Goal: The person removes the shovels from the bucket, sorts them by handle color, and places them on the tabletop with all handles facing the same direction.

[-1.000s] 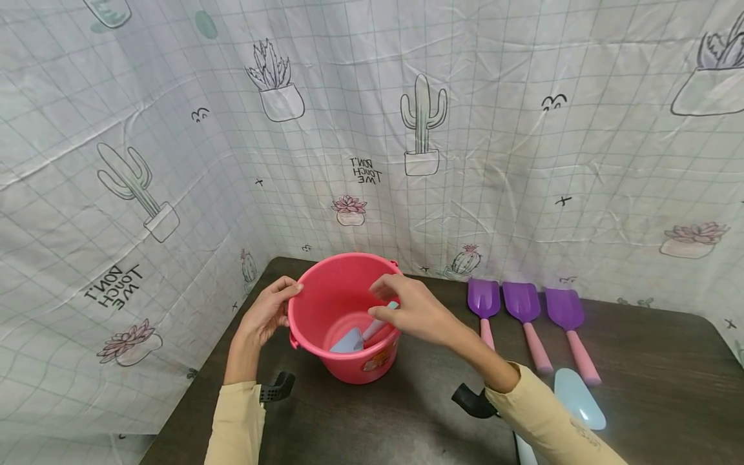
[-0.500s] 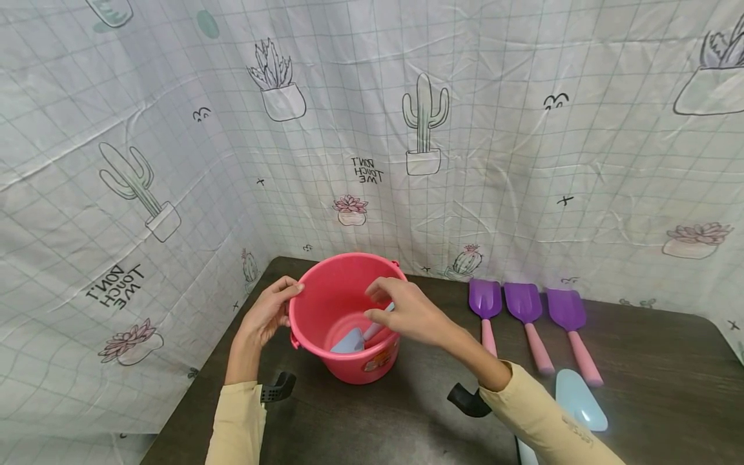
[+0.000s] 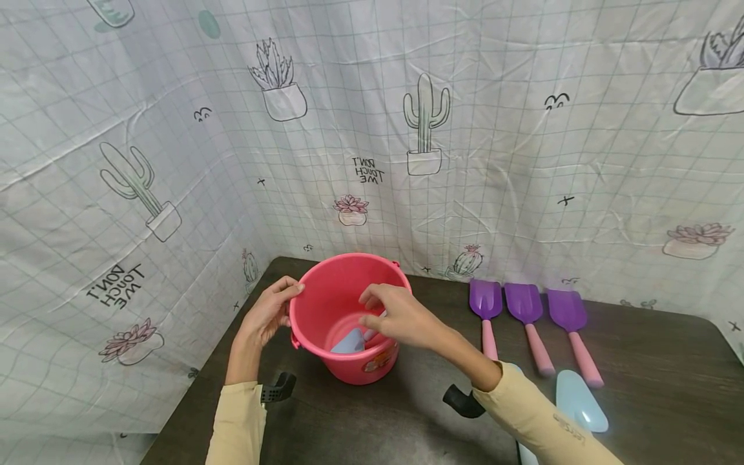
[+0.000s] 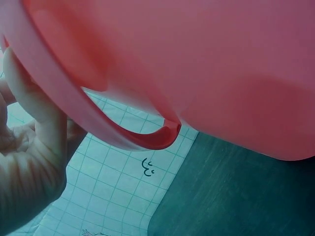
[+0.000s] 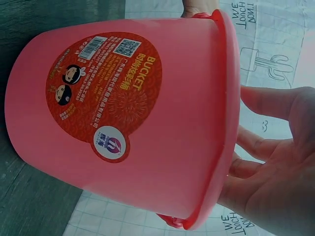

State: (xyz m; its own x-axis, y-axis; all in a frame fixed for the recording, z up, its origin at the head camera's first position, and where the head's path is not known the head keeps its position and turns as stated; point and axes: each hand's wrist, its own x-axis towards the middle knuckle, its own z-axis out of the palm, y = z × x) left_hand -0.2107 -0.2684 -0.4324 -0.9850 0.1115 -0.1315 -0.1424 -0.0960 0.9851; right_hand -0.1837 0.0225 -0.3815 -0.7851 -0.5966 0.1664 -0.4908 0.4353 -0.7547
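A pink bucket stands upright on the dark table. My left hand grips its left rim, thumb over the edge and fingers along the outside; the left wrist view shows the bucket's handle hanging beside these fingers. Inside the bucket lies a small shovel with a pale blue blade and a light handle. Over the right rim reaches my right hand, thumb and fingers apart, covering most of that handle in the head view. The right wrist view shows a round red label on the bucket's side.
Three shovels with purple blades and pink handles lie in a row at the right. Nearer is a light blue blade; another pale piece shows beneath the right sleeve. A printed curtain hangs behind the table.
My right hand has moved slightly left and down into the bucket's opening, covering more of the shovel's handle. The left hand and the bucket stay in place.
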